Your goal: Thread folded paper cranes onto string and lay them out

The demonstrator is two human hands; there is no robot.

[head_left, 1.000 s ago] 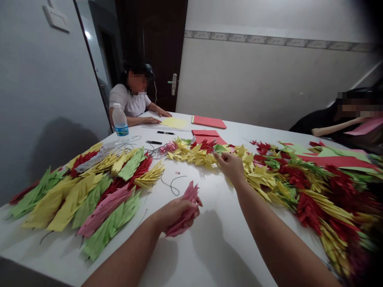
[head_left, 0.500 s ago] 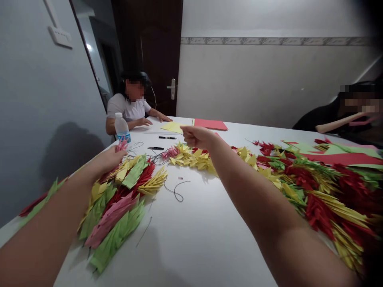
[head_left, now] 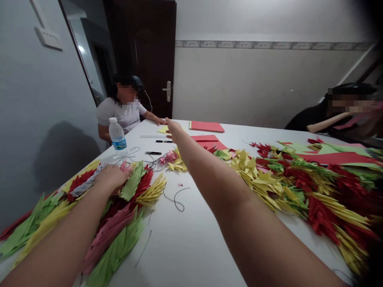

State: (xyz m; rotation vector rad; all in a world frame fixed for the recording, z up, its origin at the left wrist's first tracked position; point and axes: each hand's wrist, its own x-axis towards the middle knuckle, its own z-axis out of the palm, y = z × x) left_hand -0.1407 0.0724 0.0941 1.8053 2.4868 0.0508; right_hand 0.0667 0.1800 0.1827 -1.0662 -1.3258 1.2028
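Observation:
My left hand (head_left: pixel 111 179) lies on the rows of stacked folded-paper pieces (head_left: pixel 113 223) at the left of the white table (head_left: pixel 197 239). Its fingers are curled round a pink folded-paper bundle (head_left: pixel 125 166), whose tip pokes out past them. My right arm stretches far across the table. My right hand (head_left: pixel 173 129) has its fingers stretched out and holds nothing. It hovers by a black pen (head_left: pixel 164 141) and a yellow sheet (head_left: pixel 163 129).
Loose yellow, red and green folded pieces (head_left: pixel 299 179) cover the table's right side. A water bottle (head_left: pixel 117 137), a second pen (head_left: pixel 153 153), dark wire (head_left: pixel 176 199) and red sheets (head_left: pixel 206 126) lie further off. One person (head_left: pixel 122 113) sits at the far end, another (head_left: pixel 329 115) at the right.
My left hand carried the pink bundle from the table's middle to the stacked rows at the left. My right hand left the loose pile, rose as a fist, then reached far forward and opened.

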